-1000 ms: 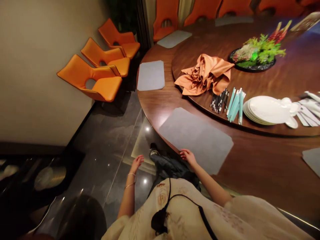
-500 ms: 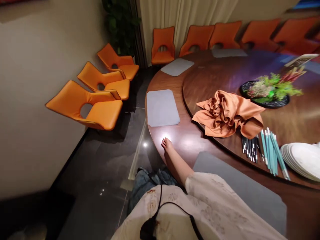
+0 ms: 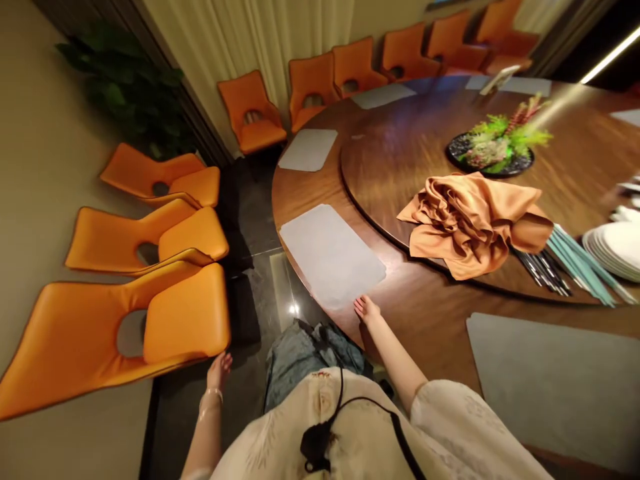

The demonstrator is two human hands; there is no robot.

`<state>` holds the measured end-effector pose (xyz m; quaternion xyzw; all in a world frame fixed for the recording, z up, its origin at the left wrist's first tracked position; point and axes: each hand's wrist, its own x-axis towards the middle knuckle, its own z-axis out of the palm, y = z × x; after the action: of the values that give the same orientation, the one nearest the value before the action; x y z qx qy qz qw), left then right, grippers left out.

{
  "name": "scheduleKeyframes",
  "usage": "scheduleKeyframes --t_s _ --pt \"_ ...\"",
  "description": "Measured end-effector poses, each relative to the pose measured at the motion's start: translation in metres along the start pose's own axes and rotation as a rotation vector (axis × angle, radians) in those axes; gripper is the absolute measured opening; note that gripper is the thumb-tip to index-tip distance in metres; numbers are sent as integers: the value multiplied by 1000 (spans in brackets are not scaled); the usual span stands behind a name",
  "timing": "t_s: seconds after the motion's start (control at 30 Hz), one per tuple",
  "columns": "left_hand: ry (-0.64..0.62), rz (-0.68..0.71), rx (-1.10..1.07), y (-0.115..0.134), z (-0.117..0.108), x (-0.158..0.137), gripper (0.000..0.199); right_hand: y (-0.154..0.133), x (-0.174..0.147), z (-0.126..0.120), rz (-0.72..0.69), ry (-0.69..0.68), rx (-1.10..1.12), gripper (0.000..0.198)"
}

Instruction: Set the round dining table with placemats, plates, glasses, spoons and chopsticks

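Observation:
My right hand is at the table edge, by the near corner of a grey placemat. Its fingers are loosely extended and hold nothing; whether they touch the mat I cannot tell. Low on the left, my left hand hangs just below the front of the nearest orange chair, empty, fingers relaxed. A bracelet circles that wrist. Right of my right hand, a heap of orange cloth napkins lies on the round turntable. Beside the heap are black chopsticks and teal chopsticks.
A stack of white plates stands at the right. A black dish with a plant arrangement is on the turntable. Another grey placemat lies at the near right. Orange chairs line the wall and curtain; a tiled floor runs between.
My view has moved forward along the table and turned right. My left hand has come into view beside the nearest chair. My right hand is now at the placemat's near edge.

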<state>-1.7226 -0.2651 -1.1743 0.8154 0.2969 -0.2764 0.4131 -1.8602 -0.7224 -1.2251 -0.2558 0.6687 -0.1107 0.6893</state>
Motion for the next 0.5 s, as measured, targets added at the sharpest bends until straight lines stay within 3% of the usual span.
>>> scheduleKeyframes --t_s 0.07,0.13,0.3,0.4,0.5 --pt "-56 122 -23 65 15 42 33 1 4 9 -2 66 40 6" --pt "-130 284 21 122 44 68 36 3 8 17 -7 127 71 9" --pt "-263 743 329 244 147 90 29 13 7 32 -62 235 168 8" --pt "-314 938 469 323 209 104 32 21 2 38 -104 277 233 7" --pt "-338 1046 630 398 260 122 44 28 -2 43 -116 345 304 12"
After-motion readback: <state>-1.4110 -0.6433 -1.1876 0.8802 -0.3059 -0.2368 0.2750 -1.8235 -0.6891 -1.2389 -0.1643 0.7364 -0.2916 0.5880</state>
